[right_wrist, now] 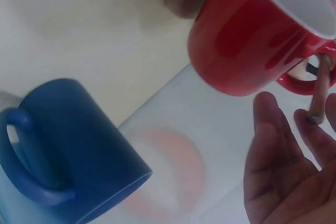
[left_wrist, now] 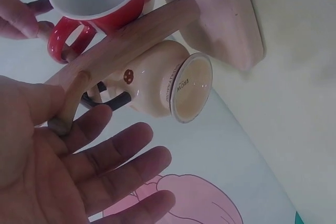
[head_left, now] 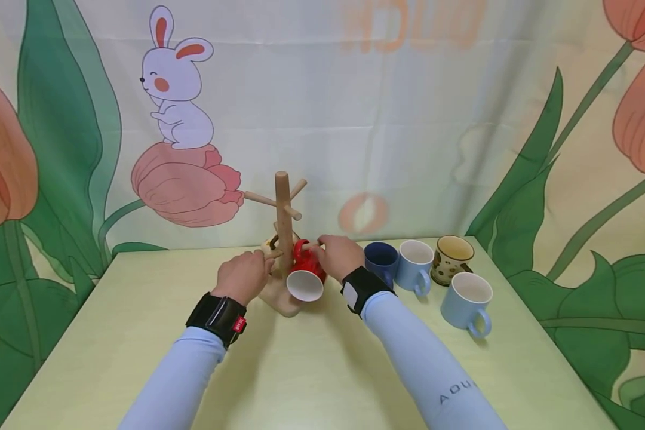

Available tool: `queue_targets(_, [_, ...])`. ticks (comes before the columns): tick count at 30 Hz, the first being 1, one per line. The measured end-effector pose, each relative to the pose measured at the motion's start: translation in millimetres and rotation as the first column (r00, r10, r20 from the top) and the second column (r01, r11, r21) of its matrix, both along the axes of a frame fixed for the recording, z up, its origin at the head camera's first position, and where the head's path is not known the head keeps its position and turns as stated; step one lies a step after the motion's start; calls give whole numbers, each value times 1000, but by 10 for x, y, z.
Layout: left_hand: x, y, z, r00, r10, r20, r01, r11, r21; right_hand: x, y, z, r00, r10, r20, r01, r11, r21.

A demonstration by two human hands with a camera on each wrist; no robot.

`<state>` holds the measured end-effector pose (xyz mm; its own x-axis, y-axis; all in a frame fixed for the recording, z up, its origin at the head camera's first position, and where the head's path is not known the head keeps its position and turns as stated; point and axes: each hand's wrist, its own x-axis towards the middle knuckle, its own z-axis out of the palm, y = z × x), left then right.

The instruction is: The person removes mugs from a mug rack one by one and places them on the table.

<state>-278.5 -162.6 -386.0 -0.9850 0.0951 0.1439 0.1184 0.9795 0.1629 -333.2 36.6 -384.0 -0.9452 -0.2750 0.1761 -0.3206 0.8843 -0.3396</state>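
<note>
A wooden mug tree [head_left: 283, 224] stands at the back of the table. My left hand [head_left: 243, 276] pinches one of its lower pegs [left_wrist: 73, 100] between thumb and index finger, the other fingers spread. A red mug [right_wrist: 236, 40], white inside, hangs by its handle from another peg, its mouth tipped toward me. The tip of that peg [right_wrist: 318, 95] lies between the fingertips of my right hand [head_left: 341, 257], beside the red mug. Behind the post a cream mug [left_wrist: 152, 80] with a dark handle hangs sideways; the head view mostly hides it.
Right of the tree stand a dark blue mug [head_left: 381, 255], a light blue mug [head_left: 411, 275], a brown-spotted mug [head_left: 446, 272] and, nearer me, another light blue mug [head_left: 459, 307]. A printed cloth [head_left: 301, 107] hangs behind the table [head_left: 322, 370].
</note>
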Motion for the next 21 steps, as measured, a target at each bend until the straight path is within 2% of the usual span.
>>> queue_targets(9, [18, 34, -64, 997, 3, -76, -5, 1000, -16, -75, -36, -25, 999, -52, -13, 52, 999, 6])
queue_targets(18, [73, 166, -112, 991, -27, -134, 23, 999, -31, -123, -22, -5, 995, -99, -24, 100, 995, 24])
queue_targets(21, [78, 206, -132, 990, -28, -142, 23, 999, -36, -188, -26, -18, 995, -98, -22, 98, 995, 17])
